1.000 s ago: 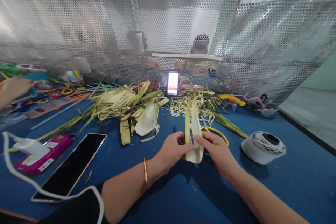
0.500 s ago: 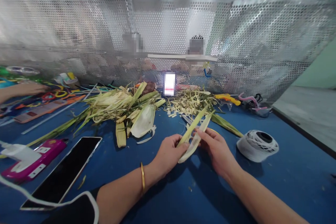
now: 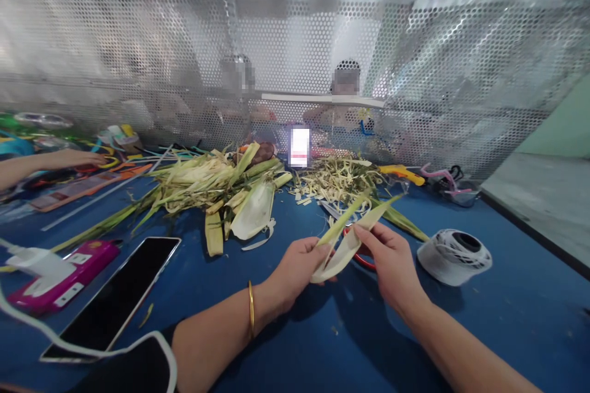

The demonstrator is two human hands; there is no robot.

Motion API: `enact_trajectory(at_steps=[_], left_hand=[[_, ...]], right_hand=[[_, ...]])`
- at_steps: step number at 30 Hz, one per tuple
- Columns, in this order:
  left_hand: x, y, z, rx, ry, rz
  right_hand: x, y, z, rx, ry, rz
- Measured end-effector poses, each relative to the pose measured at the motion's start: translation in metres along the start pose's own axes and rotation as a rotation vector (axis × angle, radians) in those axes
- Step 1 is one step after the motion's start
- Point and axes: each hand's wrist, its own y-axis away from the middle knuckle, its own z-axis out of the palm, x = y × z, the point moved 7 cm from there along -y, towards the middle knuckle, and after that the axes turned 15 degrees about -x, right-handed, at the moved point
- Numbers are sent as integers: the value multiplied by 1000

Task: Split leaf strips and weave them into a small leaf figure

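Observation:
Both my hands hold one pale green leaf strip (image 3: 353,234) just above the blue table (image 3: 322,331). My left hand (image 3: 297,264) pinches its wide lower end. My right hand (image 3: 389,255) grips it a little higher, fingers closed round the strip. The strip leans up and to the right, its tip split into two narrow blades. A red ring-shaped object (image 3: 364,258) lies on the table under my right hand, partly hidden. A gold bangle (image 3: 251,316) sits on my left wrist.
A pile of green and pale leaves (image 3: 212,187) and a heap of shreds (image 3: 334,181) lie at the back. A white tape roll (image 3: 454,249) sits right; a phone (image 3: 115,298) and pink power bank (image 3: 59,273) left. Another person's hand (image 3: 69,159) rests far left, before a perforated metal screen (image 3: 295,67).
The leaf strip went from upright to leaning right and lower. My hands shifted slightly right with it, and the red ring came into sight under my right hand.

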Motion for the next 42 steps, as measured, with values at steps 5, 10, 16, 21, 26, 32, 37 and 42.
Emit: enact_trajectory(at_steps=[5,10,16,21,26,32,37,42], left_hand=[[5,2,1,-30,90,67],[5,3,-3,22,131,94],[6,4,-8,124,111,58],[9,6,-16,223,106,83],[12,4,-34,350,144,168],[18,6,-56,511,208,217],[24,9,-67,580,190,269],[32,12,-77,627,121,350]], right_hand=[[1,-2,20,-273,195,64],[2,-1,27,-340,303,21],[-7,4,20,-214,419,-100],[-25,14,11,-43,584,-291],[-59,32,7,78,716,-612],[-81,46,5,162,732,-780],[-91,48,-10,292,584,-791],[-99,44,-43,507,161,-769]])
